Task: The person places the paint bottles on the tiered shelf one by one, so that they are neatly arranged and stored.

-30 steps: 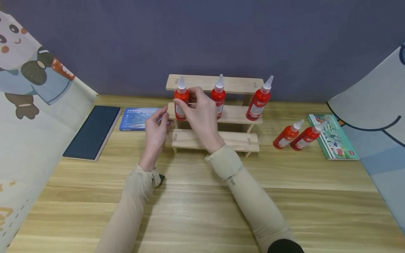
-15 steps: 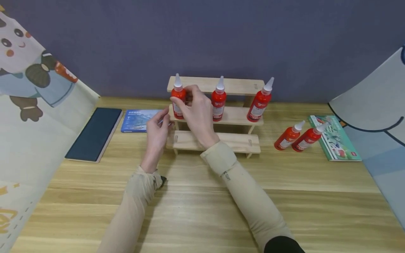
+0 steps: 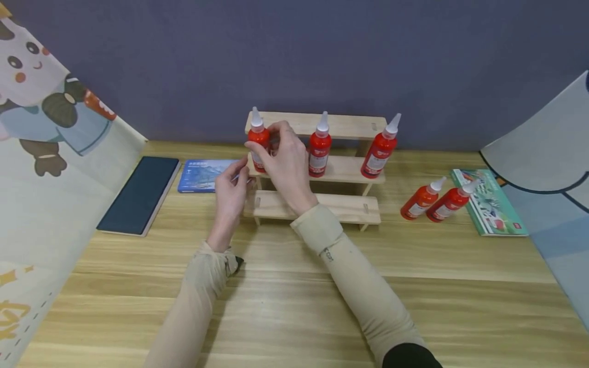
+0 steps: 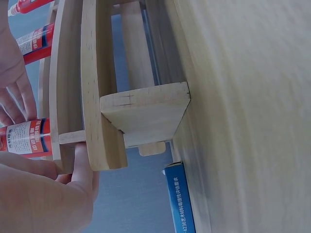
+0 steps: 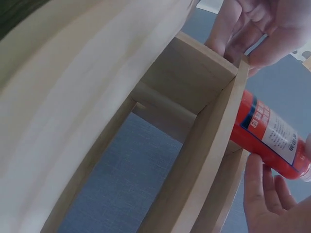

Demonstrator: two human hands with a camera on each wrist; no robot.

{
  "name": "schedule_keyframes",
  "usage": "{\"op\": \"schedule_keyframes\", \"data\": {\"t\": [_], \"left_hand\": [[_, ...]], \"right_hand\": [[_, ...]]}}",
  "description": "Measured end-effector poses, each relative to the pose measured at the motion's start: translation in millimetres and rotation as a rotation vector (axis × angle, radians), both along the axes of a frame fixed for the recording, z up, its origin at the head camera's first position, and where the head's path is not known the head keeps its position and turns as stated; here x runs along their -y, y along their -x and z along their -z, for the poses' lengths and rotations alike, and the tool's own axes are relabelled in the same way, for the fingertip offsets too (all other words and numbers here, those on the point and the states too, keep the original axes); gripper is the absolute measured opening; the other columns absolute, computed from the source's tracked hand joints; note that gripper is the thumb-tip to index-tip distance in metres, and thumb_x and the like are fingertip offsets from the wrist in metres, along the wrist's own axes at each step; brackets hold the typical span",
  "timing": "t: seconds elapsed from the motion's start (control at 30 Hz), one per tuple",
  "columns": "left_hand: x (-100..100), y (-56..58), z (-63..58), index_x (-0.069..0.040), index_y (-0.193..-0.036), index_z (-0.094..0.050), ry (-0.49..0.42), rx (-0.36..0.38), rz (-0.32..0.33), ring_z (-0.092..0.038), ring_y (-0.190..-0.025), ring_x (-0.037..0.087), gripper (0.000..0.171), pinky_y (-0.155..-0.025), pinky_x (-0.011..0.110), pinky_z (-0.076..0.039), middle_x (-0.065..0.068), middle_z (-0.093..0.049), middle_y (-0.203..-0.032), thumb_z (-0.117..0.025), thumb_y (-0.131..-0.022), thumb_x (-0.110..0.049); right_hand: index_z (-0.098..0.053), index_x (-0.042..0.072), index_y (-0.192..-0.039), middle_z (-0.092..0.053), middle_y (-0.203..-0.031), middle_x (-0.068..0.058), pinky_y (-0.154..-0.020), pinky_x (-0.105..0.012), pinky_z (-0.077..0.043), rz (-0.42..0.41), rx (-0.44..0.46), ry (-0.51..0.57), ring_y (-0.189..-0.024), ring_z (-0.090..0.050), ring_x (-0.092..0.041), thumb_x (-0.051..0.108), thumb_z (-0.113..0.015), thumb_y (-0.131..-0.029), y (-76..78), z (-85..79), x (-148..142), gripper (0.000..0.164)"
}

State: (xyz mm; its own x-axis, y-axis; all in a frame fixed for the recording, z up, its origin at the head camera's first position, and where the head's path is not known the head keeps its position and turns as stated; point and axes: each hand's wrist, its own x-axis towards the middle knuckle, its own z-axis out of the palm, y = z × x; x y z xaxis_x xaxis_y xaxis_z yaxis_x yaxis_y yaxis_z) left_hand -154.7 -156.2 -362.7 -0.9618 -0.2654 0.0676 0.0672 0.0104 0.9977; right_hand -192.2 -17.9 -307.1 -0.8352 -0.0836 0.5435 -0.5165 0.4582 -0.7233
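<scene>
A three-tier wooden rack [image 3: 340,207] stands at the back of the table. My right hand [image 3: 289,166] holds a red squeeze bottle [image 3: 258,136] with a white pointed cap, upright at the left end of the middle tier. Thumb and fingers lie on opposite sides of it; in the right wrist view the fingers [image 5: 267,189] touch its side. My left hand [image 3: 229,191] grips the left end of that tier, fingers partly under the board in the left wrist view. Two more red bottles stand on the same tier, one in the middle [image 3: 319,148] and one at the right [image 3: 379,153].
Two more red bottles [image 3: 417,203] stand on the table right of the rack, beside a green book [image 3: 494,204]. To the left lie a blue box [image 3: 200,176] and a dark notebook [image 3: 138,197]. A dark wall panel [image 3: 294,56] rises behind the rack.
My right hand has shifted the held bottle a little left, closer to the end of the middle tier. The left hand has stayed at the rack's end, and the other bottles stand as before.
</scene>
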Motion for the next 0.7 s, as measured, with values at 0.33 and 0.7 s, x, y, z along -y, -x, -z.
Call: {"op": "schedule_keyframes", "data": {"t": [0.33,0.7], "left_hand": [[-1,-0.7,-0.8,0.004,-0.150,-0.057,0.001,0.004,0.003,-0.068,-0.115,0.026,0.038,-0.097,0.024,-0.063,0.023,-0.062,-0.142,-0.050,-0.114,-0.006],[0,1.5,0.1,0.006,-0.150,-0.056,-0.027,0.009,0.002,-0.064,-0.125,0.034,0.038,-0.100,0.025,-0.062,0.025,-0.060,-0.146,-0.050,-0.113,-0.003]], "right_hand": [[-0.055,0.002,-0.142,-0.072,-0.129,-0.013,-0.089,-0.028,-0.063,-0.019,0.066,-0.037,-0.112,-0.071,-0.022,0.040,-0.084,-0.095,-4.1,-0.5,-4,0.067],[-0.044,0.002,-0.156,-0.060,-0.152,-0.015,-0.114,-0.033,-0.055,-0.031,0.105,-0.016,-0.131,-0.065,-0.027,0.038,-0.084,-0.096,-21.0,-5.4,-17,0.082]]}}
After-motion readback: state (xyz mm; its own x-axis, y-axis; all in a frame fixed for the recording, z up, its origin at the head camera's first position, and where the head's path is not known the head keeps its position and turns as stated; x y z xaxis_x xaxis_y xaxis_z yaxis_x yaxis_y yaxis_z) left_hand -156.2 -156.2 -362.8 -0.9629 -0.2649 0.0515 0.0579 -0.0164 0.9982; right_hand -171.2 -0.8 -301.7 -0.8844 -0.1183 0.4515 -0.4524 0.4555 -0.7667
